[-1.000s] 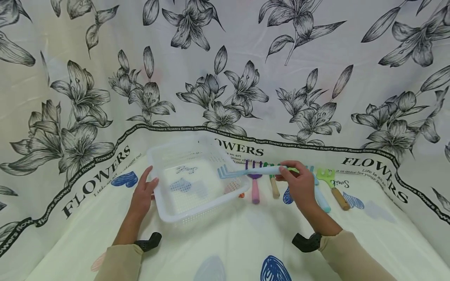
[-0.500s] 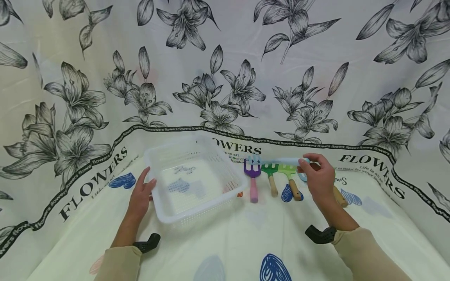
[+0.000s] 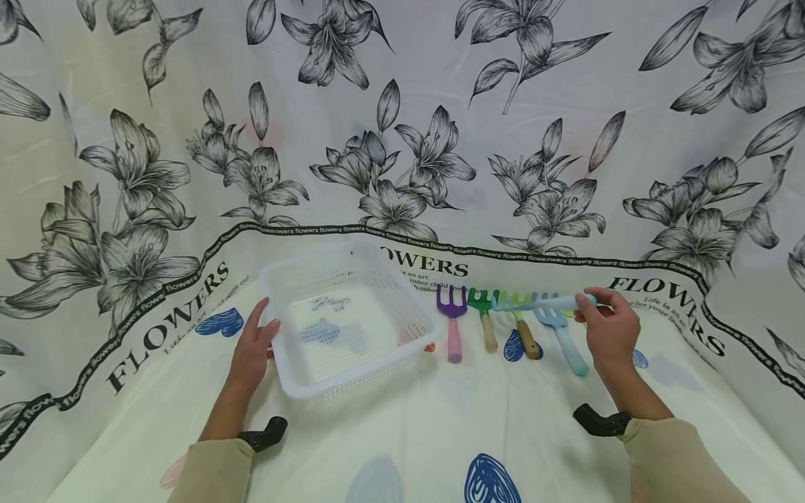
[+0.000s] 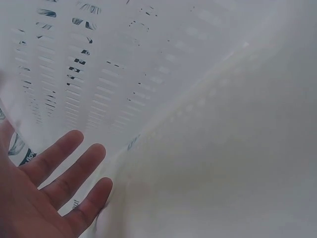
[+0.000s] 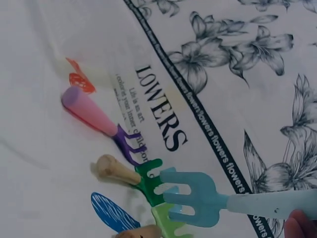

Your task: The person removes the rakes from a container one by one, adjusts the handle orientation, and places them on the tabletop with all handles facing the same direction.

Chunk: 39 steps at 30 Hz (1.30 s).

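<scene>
My left hand holds the white plastic basket by its left rim, thumb at the top edge. In the left wrist view several fingers extend beside the basket's slotted wall. My right hand pinches a light blue garden hand fork by the handle end, its tines pointing left above a row of other forks. Below it lie a purple fork with pink handle, a dark green fork, a light green fork and another light blue fork.
A cream cloth with printed hearts and lettering covers the surface. Behind it rises a flower-printed curtain. A bit of light green shows beside my right hand, mostly hidden by it.
My right hand has carried the light blue hand fork rightward, from over the basket's right edge to above the row of forks. My left hand and the basket have hardly moved.
</scene>
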Available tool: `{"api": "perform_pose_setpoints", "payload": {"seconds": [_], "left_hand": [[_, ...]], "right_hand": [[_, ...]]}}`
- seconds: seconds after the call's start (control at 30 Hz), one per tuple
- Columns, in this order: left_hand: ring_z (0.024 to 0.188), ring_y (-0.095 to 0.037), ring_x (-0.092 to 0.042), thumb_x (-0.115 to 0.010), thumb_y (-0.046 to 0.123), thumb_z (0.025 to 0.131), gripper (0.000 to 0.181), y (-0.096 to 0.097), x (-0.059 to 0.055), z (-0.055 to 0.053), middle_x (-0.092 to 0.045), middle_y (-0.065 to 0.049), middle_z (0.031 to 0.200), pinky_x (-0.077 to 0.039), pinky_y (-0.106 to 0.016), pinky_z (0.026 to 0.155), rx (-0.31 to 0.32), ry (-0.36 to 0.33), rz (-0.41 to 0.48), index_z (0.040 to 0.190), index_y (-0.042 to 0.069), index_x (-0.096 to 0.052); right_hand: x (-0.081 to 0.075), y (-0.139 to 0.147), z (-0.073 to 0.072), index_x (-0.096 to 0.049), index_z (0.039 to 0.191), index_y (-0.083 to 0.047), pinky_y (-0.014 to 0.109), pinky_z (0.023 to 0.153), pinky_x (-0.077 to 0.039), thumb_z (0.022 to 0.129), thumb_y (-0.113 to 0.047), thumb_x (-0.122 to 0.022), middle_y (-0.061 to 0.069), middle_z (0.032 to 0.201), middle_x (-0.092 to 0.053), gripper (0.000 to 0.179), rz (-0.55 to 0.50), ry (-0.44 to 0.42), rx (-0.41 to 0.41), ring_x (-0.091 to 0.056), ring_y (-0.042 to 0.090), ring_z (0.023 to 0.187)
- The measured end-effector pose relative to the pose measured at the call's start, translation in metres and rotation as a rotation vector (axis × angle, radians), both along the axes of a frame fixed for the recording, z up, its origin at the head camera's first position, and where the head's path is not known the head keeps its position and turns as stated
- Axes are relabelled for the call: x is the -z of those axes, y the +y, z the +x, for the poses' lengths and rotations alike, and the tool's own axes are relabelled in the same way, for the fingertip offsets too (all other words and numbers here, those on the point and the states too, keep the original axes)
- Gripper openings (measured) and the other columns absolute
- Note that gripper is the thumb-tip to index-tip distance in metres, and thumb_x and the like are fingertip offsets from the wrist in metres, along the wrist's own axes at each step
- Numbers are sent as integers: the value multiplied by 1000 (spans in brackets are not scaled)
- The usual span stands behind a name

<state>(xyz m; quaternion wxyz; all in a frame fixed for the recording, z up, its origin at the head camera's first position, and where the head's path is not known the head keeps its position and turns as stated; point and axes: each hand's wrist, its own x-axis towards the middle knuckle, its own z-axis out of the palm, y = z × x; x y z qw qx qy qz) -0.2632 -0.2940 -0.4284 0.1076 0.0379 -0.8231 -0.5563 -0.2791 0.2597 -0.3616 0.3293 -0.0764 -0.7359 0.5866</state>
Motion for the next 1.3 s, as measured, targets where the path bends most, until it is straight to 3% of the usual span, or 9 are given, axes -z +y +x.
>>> {"api": "perform_pose_setpoints", "payload": {"seconds": [0.2, 0.7, 1.03, 1.3], "left_hand": [[121, -37, -49, -33, 54, 102, 63, 0, -1, -1, -38, -21, 147, -47, -33, 83, -4, 3, -12, 157, 37, -7], [121, -37, -49, -33, 56, 101, 64, 0, 1, -1, -38, -21, 148, -47, -39, 86, -7, 0, -16, 156, 38, -7], [121, -38, -49, -32, 55, 101, 63, -1, 0, -1, -38, -21, 148, -47, -37, 84, -8, 9, -25, 156, 38, -6], [126, -40, -45, -29, 53, 102, 62, 1, 1, -1, -32, -22, 152, -46, -51, 93, 1, -2, -14, 156, 38, -4]], "right_hand": [[7, 20, 4, -65, 109, -8, 12, 59, -51, 93, -20, -67, -6, 95, -58, 20, -18, -32, 68, -62, 0, 64], [15, 67, 20, -64, 104, -16, 10, 56, -49, 93, -11, -65, -5, 99, -54, 12, -299, -29, 139, -62, 0, 59], [26, 89, 23, -62, 102, -21, 8, 55, -48, 94, -12, -64, -6, 95, -51, 12, -294, -79, 240, -60, -3, 58], [28, 98, 26, -60, 100, -24, 7, 56, -47, 95, -10, -61, -9, 95, -50, 15, -311, -89, 292, -58, -4, 57]]}}
